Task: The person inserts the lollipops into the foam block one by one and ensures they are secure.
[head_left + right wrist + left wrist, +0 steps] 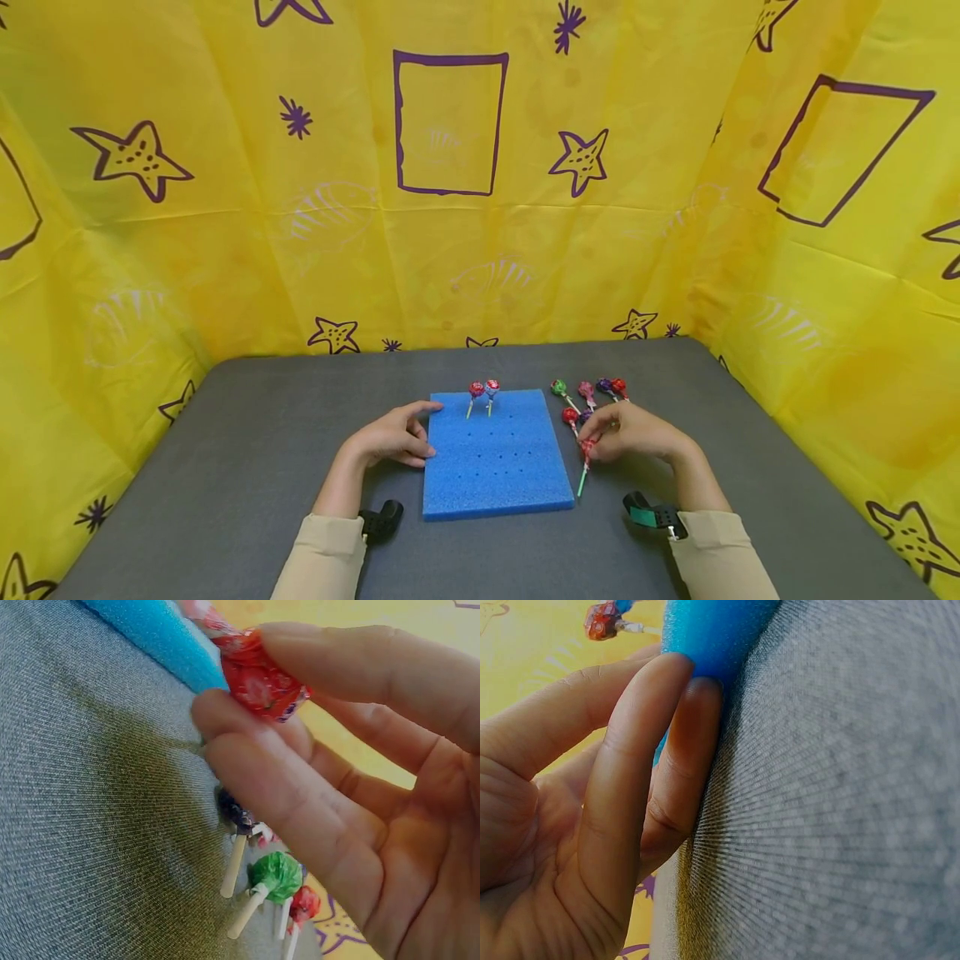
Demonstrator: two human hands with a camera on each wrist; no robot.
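Note:
A blue foam block (pixel 497 493) with rows of small holes lies on the table. Two lollipops stand upright near its far edge: a red one (pixel 476 389) and a blue-and-red one (pixel 492 387). My left hand (pixel 392 435) touches the block's left side with extended fingertips (pixel 694 720). Just off the right side of the block, my right hand (pixel 637 429) pinches a red-wrapped lollipop (pixel 262 682) by its head, thumb against fingers. The green stick (pixel 582 482) of that lollipop points toward me.
Beyond and beside my right hand lie several loose lollipops, among them a green one (pixel 558 387), a pink one (pixel 586 389) and a red one (pixel 570 415). Yellow patterned cloth (pixel 450 275) walls in the grey table (pixel 255 433) at the back and sides.

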